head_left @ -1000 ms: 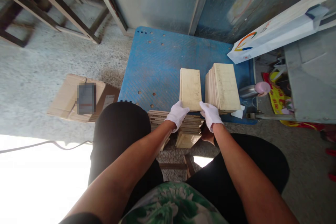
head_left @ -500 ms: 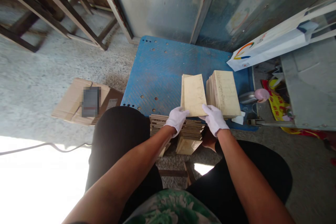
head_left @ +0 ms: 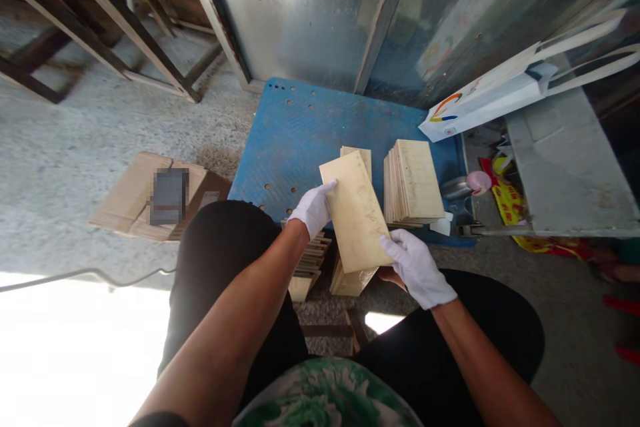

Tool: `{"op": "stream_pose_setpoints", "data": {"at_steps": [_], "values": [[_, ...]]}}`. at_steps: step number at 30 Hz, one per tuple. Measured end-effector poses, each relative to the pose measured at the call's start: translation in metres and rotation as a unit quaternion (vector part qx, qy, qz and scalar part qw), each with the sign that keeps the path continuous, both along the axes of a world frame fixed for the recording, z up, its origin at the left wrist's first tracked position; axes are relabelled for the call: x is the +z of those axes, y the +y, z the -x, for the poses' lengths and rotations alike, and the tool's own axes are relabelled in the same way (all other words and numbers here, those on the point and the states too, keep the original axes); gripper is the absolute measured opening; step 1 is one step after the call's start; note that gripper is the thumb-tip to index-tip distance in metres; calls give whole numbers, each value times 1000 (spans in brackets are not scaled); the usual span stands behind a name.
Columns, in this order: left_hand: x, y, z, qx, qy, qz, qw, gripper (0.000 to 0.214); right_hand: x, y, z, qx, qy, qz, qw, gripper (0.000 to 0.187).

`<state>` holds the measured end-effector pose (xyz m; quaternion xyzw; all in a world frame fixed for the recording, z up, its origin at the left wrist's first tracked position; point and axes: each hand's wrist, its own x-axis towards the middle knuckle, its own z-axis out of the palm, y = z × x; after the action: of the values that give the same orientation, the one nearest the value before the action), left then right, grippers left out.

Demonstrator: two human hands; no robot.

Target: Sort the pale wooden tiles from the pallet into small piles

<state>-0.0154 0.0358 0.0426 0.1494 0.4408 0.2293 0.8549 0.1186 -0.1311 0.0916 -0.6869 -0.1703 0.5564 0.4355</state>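
The board [head_left: 356,213] has lifted clear, gripped by left hand [head_left: 313,210] and right hand [head_left: 417,267], beside the stack [head_left: 413,180].

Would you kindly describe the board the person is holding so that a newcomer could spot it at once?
Find the blue pallet on the floor, where a low pile and a taller stack of pale boards rest near its front edge. In front of them, the left hand and right hand hold a single board. Unlike its neighbours, it is held aloft, alone and turned askew.
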Motion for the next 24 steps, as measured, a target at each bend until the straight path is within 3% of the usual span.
{"op": "stream_pose_setpoints", "data": {"at_steps": [4,6,9,12,16,20,24], "values": [[-1,-6,8,26,15,-51,998,21,-6,-14,-5,104,-49,30,993,32],[0,-14,10,18,14,-98,995,26,-7,-15,-11,117,-112,24,986,28],[8,-30,10,-16,-5,-148,989,37,5,-10,-22,72,-180,6,981,43],[19,-46,9,-77,-26,-160,984,43,27,-4,-32,20,-177,3,984,63],[30,-66,9,-175,-36,-172,969,45,51,-5,-43,-2,-164,-23,986,64],[33,-78,10,-249,-30,-216,944,41,54,-14,-50,60,-185,3,981,51],[24,-86,9,-294,1,-246,924,27,43,-27,-52,161,-193,52,966,42]]}}
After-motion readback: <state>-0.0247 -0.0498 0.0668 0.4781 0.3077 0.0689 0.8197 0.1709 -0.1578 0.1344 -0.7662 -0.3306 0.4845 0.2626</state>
